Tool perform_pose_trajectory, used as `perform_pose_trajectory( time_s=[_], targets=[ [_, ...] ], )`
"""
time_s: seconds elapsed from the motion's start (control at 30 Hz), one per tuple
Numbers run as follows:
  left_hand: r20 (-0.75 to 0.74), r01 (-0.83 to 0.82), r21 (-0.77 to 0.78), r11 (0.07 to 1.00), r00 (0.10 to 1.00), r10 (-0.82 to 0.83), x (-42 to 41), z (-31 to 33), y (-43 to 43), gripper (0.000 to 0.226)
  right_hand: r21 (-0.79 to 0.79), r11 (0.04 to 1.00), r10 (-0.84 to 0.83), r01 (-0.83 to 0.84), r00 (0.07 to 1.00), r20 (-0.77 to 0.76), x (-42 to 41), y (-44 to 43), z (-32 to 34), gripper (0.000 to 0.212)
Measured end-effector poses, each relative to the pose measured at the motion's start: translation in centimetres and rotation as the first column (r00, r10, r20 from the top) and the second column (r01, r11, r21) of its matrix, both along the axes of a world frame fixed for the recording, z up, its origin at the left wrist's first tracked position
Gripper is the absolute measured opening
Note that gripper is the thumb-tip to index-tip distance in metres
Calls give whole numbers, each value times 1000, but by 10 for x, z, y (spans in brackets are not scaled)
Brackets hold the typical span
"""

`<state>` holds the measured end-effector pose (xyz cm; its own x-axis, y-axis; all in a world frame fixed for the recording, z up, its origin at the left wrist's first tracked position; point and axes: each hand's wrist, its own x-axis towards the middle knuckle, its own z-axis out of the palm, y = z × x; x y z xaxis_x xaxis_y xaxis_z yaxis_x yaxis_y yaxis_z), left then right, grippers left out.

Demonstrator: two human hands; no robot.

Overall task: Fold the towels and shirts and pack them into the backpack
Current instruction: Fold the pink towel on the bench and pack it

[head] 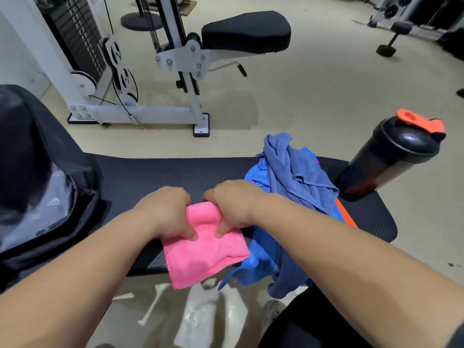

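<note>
Both hands (198, 212) pinch the folded, bright-pink towel (206, 252).

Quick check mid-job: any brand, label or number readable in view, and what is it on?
"adidas", small white print under a three-stripe logo: on the grey panel of the black backpack.
No readable text on the shaker bottle, the pink towel or the weight machine.

A beige floor (313, 101) stretched beyond the black padded counter (163, 177). Past its far edge stood a white cable machine (82, 79) with a black seat (246, 28).
</note>
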<state>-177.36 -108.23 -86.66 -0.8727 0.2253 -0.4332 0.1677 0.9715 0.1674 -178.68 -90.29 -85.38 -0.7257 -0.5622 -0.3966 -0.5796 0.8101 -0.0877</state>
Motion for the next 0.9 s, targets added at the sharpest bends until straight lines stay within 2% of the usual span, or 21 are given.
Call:
perform_pose_trajectory(
  time_s=[0.07,0.1,0.17,0.27,0.33,0.37,0.4,0.5,0.6,0.77,0.9],
  targets=[
    [-15,38,-6,999,999,-38,-5,4,0,41,-14,1000,-18,18,999,-31,-3,-1,1,58],
    [-72,66,-13,998,995,-67,-8,6,1,38,-31,999,-38,36,997,-73,-6,-1,2,53],
    [-248,101,-35,994,963,-106,-14,8,2,30,-79,994,-89,74,976,-201,-12,0,2,40],
    [-482,106,-130,986,862,-156,-18,8,5,17,-184,973,-203,141,901,-383,-17,2,-4,16],
    [-564,98,-165,981,807,-176,-17,2,5,13,-247,954,-262,172,879,-398,-12,4,-10,22],
    [-594,109,-143,984,786,-173,-14,-2,3,13,-273,946,-271,173,885,-378,-7,6,-11,34],
    [-613,137,-106,985,771,-173,-9,-8,1,22,-304,938,-274,167,895,-353,0,8,-12,47],
    [-603,232,-15,973,774,-194,15,-21,-6,55,-308,944,-209,121,940,-270,25,17,-13,72],
    [-404,228,-92,969,881,-245,44,-23,-9,86,-175,984,-72,32,971,-227,43,31,-19,84],
    [-274,218,-68,974,934,-228,55,-33,-9,101,-57,998,-34,28,994,-105,46,38,-26,98],
    [-238,228,-53,972,942,-235,65,-47,-8,100,35,999,32,-28,995,-97,56,40,-33,98]
  ],
)
